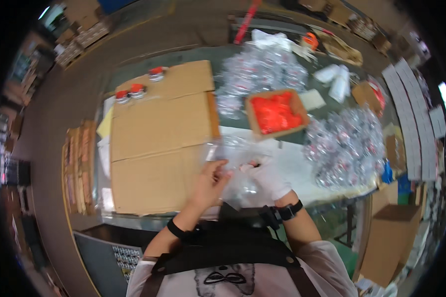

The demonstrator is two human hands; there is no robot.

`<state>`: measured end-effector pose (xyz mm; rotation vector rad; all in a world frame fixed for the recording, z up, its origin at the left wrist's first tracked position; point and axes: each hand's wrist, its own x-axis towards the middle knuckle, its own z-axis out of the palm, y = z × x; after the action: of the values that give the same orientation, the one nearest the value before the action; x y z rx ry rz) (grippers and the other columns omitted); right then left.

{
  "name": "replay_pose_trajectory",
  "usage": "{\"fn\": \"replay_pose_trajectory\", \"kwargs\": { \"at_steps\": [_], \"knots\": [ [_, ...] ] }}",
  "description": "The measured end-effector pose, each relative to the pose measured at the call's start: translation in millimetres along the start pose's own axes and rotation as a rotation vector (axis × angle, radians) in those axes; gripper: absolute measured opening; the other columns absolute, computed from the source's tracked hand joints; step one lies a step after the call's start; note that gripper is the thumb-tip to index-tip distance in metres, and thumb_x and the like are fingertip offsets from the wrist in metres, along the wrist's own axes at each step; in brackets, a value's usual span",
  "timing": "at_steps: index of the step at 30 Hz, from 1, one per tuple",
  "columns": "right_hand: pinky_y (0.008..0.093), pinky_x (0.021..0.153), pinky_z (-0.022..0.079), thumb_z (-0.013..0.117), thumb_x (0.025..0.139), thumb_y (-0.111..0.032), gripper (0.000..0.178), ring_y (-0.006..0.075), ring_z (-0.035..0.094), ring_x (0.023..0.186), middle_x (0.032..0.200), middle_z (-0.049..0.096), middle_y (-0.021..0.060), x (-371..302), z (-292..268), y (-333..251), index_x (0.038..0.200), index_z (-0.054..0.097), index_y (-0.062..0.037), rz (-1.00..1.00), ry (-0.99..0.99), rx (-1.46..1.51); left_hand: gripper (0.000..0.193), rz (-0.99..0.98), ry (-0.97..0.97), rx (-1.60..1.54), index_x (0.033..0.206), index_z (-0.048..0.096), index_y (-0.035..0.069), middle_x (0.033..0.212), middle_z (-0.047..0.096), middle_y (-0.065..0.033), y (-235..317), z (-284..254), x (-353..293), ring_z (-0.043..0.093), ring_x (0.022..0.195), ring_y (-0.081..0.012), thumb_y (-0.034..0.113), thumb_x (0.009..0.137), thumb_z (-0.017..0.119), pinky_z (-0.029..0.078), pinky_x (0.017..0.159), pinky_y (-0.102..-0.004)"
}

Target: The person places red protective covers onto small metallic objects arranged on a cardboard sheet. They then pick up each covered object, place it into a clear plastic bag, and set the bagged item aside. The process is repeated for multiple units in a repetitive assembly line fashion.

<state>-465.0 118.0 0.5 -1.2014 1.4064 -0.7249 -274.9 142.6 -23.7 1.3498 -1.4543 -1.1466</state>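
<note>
My bare left hand (210,184) is at the right edge of the cardboard, its fingers half curled and the thumb apart from them, with no object plainly between them. Across from it, my right hand (268,177), in a white glove, has its fingertips pinched together at crumpled clear plastic (244,190). Blur hides the exact shape of that plastic, which spreads between and beyond both hands. A small dark and red spot shows at the right fingertips; I cannot make out what it is. Past the hands stands an open cardboard box (251,119) of red pieces (277,113).
Flattened cardboard (161,128) covers the table's left, bearing three small clear jars with red lids (156,74). Heaps of clear plastic items lie at the back (262,72) and right (347,148). White gloves (336,81) lie at the back right, with white cartons (406,119) stacked beyond.
</note>
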Motion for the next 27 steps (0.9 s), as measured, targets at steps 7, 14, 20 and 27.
{"fn": "replay_pose_trajectory", "kwargs": {
  "at_steps": [7, 14, 20, 27],
  "knots": [
    [0.0234, 0.048, 0.034, 0.063, 0.091, -0.026, 0.034, 0.004, 0.041, 0.055, 0.059, 0.048, -0.005, 48.2, 160.6, -90.1, 0.064, 0.055, -0.0064, 0.061, -0.19, 0.27, 0.023, -0.411, 0.307, -0.582, 0.106, 0.062, 0.005, 0.087, 0.061, 0.0013, -20.8, -169.8, -19.9, 0.057, 0.08, -0.0075, 0.02, 0.089, 0.068, 0.049, 0.069, -0.0247],
    [0.0435, 0.078, 0.053, 0.055, 0.089, -0.021, 0.021, 0.0381, 0.065, 0.087, 0.095, 0.066, 0.0212, 268.1, 297.9, -147.6, 0.091, 0.067, -0.0039, -0.683, 0.186, -0.658, 0.013, -0.141, 0.827, -0.031, 0.097, 0.062, 0.005, 0.073, 0.049, 0.0058, -12.0, -379.9, -60.3, 0.041, 0.061, -0.0024, 0.016, 0.096, 0.056, 0.032, 0.054, -0.0198],
    [0.0469, 0.075, 0.053, 0.051, 0.088, -0.02, 0.024, 0.0387, 0.065, 0.082, 0.09, 0.067, 0.0209, 406.1, 374.2, -144.6, 0.098, 0.066, -0.0038, -0.53, 0.116, -1.222, 0.014, -0.082, 0.608, 0.448, 0.101, 0.061, 0.0, 0.075, 0.061, -0.0089, -16.2, -380.6, -24.7, 0.056, 0.061, -0.0135, 0.009, 0.095, 0.052, 0.045, 0.055, -0.0283],
    [0.0416, 0.071, 0.056, 0.058, 0.088, -0.017, 0.027, 0.0382, 0.067, 0.077, 0.096, 0.067, 0.0209, 226.5, 326.5, -174.4, 0.109, 0.06, 0.0003, -0.028, -0.533, -0.042, 0.023, -0.318, 0.329, -0.029, 0.105, 0.063, -0.001, 0.068, 0.059, -0.0081, -149.2, -289.3, -3.6, 0.055, 0.058, -0.0158, 0.019, 0.096, 0.055, 0.045, 0.054, -0.0299]
  ]
}}
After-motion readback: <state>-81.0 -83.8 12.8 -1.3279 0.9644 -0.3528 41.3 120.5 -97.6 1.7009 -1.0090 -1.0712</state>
